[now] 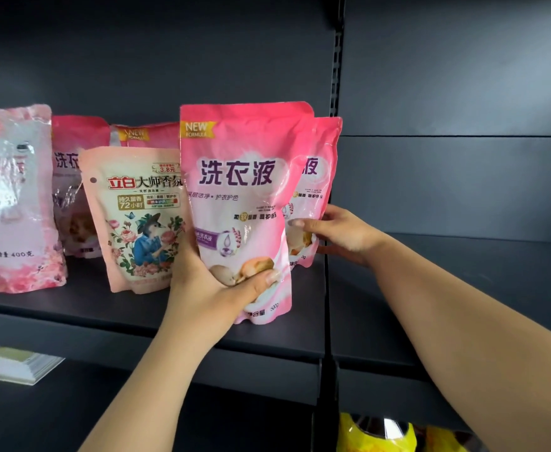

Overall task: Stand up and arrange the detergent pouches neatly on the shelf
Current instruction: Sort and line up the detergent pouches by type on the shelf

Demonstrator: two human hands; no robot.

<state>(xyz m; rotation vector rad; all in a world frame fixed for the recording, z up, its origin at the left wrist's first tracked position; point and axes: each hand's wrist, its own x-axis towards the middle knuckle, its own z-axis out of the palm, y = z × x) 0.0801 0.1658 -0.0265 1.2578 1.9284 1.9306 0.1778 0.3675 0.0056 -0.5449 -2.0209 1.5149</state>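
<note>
Fingers (269,277) gripping upright pink pouch (238,177)

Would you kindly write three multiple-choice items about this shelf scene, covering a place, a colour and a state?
1. Where is the floral pouch with the hatted figure?
A. Left of the front pink pouch
B. On the lower shelf
C. In the right hand

2. What colour is the front pink pouch's large lettering?
A. Green
B. Purple
C. Black

3. What is the left hand doing?
A. Hanging idle
B. Gripping the front pouch's base
C. Pressing the shelf

Answers: 1 A, it stands beside it; 2 B, purple characters show; 3 B, thumb wraps the base.
</note>
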